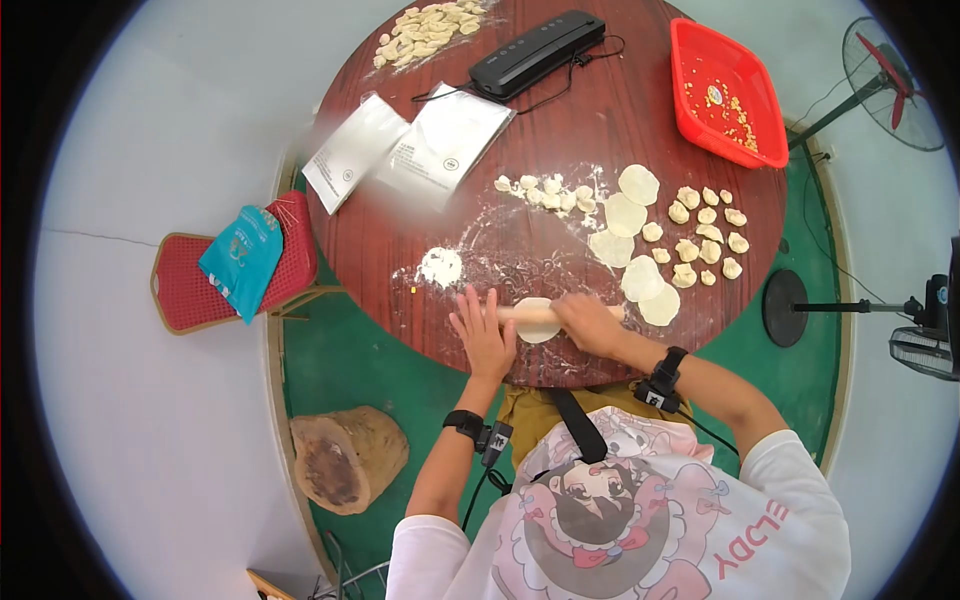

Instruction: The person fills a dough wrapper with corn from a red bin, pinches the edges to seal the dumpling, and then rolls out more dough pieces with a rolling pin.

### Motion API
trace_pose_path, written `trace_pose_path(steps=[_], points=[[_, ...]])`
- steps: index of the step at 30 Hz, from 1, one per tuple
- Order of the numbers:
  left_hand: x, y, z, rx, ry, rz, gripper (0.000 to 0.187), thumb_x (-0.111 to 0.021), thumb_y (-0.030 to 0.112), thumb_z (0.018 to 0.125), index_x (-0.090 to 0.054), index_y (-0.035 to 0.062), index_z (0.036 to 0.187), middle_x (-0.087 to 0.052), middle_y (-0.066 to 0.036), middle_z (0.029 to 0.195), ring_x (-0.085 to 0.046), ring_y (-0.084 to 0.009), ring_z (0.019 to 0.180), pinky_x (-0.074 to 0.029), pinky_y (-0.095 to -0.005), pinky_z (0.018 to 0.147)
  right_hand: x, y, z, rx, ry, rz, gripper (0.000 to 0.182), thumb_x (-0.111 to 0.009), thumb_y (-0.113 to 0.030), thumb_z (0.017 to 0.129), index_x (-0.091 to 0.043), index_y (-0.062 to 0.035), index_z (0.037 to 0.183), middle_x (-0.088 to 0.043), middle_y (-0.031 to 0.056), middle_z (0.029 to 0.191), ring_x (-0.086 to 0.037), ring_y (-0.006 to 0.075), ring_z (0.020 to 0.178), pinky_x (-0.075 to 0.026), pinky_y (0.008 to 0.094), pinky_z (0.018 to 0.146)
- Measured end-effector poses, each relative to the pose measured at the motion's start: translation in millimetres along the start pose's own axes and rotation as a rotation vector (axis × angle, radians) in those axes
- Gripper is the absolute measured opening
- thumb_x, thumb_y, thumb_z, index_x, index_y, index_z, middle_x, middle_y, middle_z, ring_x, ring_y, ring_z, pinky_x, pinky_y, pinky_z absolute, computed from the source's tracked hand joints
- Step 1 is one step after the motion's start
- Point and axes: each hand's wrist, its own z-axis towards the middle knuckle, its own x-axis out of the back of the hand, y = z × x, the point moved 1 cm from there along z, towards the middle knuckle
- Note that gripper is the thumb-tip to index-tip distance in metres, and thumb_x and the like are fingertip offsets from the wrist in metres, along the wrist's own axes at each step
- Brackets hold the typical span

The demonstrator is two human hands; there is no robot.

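A pale wooden rolling pin (532, 315) lies crosswise over a round dough wrapper (540, 333) near the table's front edge. My left hand (486, 337) rests on the pin's left end, fingers outstretched and spread. Around the pin's right part, my right hand (590, 325) is closed, and the pin's tip pokes out beyond it. A heap of white flour (440, 266) sits just past my left fingertips. To the right of the pin are rolled wrappers (658, 304), some overlapping. Small dough pieces (550, 192) lie in scattered flour farther back.
Several filled dumplings (709, 232) sit at the right. A red plastic basket (682, 85) with yellow bits stands at the back right. Farther back are a black sealing machine (537, 55), plastic bags (445, 140) and a dumpling pile (428, 32). A red chair (185, 300) stands left.
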Motion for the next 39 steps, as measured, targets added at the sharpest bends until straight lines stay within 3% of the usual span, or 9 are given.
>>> trace_pose_path(steps=[3,6,8,11,21,28,33,37,39], points=[[-7,-20,-8,0.040,-0.208,0.237,0.058,-0.046,0.035,0.085,-0.030,0.0072,0.133,-0.020,-0.021,0.140,-0.013,-0.0388,0.131,-0.009,-0.0577,0.101,-18,-6,-5,0.110,-0.056,-0.063,0.033,-0.055,-0.006,0.067,-0.047,-0.0048,0.099,-0.049,0.0092,0.090,-0.048,0.0269,0.089,-0.036,0.0368,0.076],[-10,-19,-10,0.059,-0.188,0.270,0.059,-0.044,0.037,0.086,-0.029,0.0076,0.135,-0.021,-0.019,0.141,-0.014,-0.0375,0.131,-0.009,-0.0577,0.101,-18,-12,-7,0.044,-0.079,-0.148,0.039,-0.055,-0.016,0.074,-0.046,-0.0034,0.110,-0.049,0.0134,0.107,-0.044,0.0293,0.105,-0.032,0.0420,0.088],[-9,-15,-3,0.084,-0.193,0.268,0.057,-0.041,0.036,0.087,-0.028,0.0078,0.135,-0.020,-0.021,0.140,-0.013,-0.0387,0.131,-0.007,-0.0582,0.101,-11,-13,-2,-0.009,0.020,-0.238,0.052,-0.049,-0.030,0.082,-0.038,-0.0032,0.125,-0.037,0.0185,0.129,-0.031,0.0316,0.123,-0.019,0.0483,0.101],[-14,-20,17,0.109,-0.162,0.268,0.056,-0.037,0.037,0.089,-0.026,0.0079,0.136,-0.018,-0.023,0.140,-0.012,-0.0403,0.130,-0.006,-0.0586,0.101,-15,2,18,-0.133,-0.059,-0.259,0.062,-0.043,-0.040,0.085,-0.028,-0.0042,0.133,-0.021,0.0197,0.140,-0.017,0.0316,0.131,-0.008,0.0508,0.105],[-24,-33,70,0.146,-0.026,0.280,0.059,-0.035,0.040,0.090,-0.024,0.0057,0.136,-0.014,-0.026,0.140,-0.010,-0.0409,0.130,-0.006,-0.0580,0.101,-8,40,92,-0.174,0.119,-0.405,0.055,-0.045,-0.033,0.084,-0.034,-0.0051,0.130,-0.024,0.0183,0.139,-0.020,0.0321,0.130,-0.011,0.0521,0.104],[-15,-12,24,0.190,-0.136,0.216,0.060,-0.039,0.039,0.088,-0.023,0.0061,0.137,-0.016,-0.025,0.140,-0.011,-0.0421,0.130,-0.008,-0.0587,0.100,-8,21,41,-0.151,0.041,-0.315,0.056,-0.044,-0.036,0.085,-0.034,-0.0045,0.131,-0.025,0.0191,0.138,-0.022,0.0329,0.129,-0.011,0.0534,0.103],[-6,0,-14,0.054,-0.282,0.179,0.062,-0.041,0.040,0.087,-0.025,0.0048,0.135,-0.018,-0.025,0.140,-0.014,-0.0420,0.129,-0.010,-0.0590,0.100,6,4,2,-0.053,-0.094,-0.207,0.063,-0.045,-0.041,0.084,-0.029,-0.0045,0.133,-0.024,0.0194,0.139,-0.021,0.0340,0.129,-0.010,0.0539,0.103],[-2,-1,-22,-0.019,-0.340,0.160,0.063,-0.042,0.040,0.086,-0.025,0.0038,0.135,-0.019,-0.024,0.140,-0.014,-0.0417,0.129,-0.010,-0.0583,0.100,8,7,-15,0.094,-0.160,-0.127,0.066,-0.057,-0.036,0.077,-0.032,-0.0055,0.130,-0.025,0.0184,0.138,-0.022,0.0330,0.129,-0.012,0.0544,0.102],[1,0,-21,-0.051,-0.374,0.142,0.064,-0.044,0.039,0.086,-0.025,0.0027,0.135,-0.019,-0.023,0.140,-0.014,-0.0420,0.129,-0.008,-0.0565,0.101,8,7,-15,0.110,-0.160,-0.157,0.055,-0.061,-0.028,0.075,-0.041,-0.0057,0.121,-0.028,0.0171,0.137,-0.025,0.0312,0.128,-0.015,0.0543,0.102]])
